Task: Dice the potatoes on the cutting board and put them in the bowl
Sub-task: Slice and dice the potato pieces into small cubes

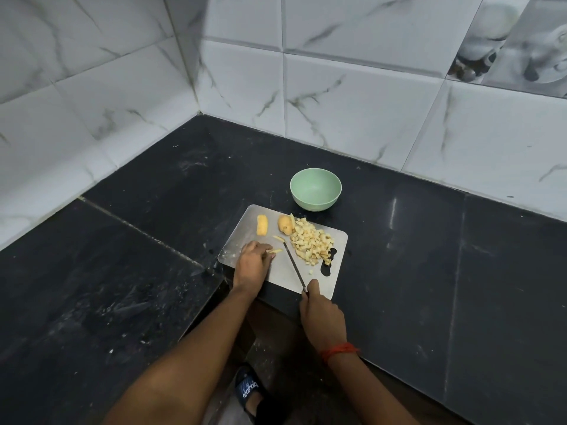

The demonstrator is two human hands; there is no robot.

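Head view. Steel cutting board (245,240) on the dark bench (429,256), green bowl (313,200) just beyond its far edge, empty as far as visible. Left hand (253,260) rests on the board's near-left part, fingers curled down, pinning a few potato strips (274,251) at the fingertips. Right hand (322,320) is wrapped round the knife (294,269) handle at the board's near edge, blade slanting far-left.

The strips lie just left of the blade, long axis roughly left-right, so the blade crosses them. One loose strip (278,238) lies by the knife tip. Diced pile (311,242) sits right of the blade. Two uncut potato pieces, (262,225) and (284,224), sit at the far edge. Judged mid-dicing; nothing in the bowl yet.
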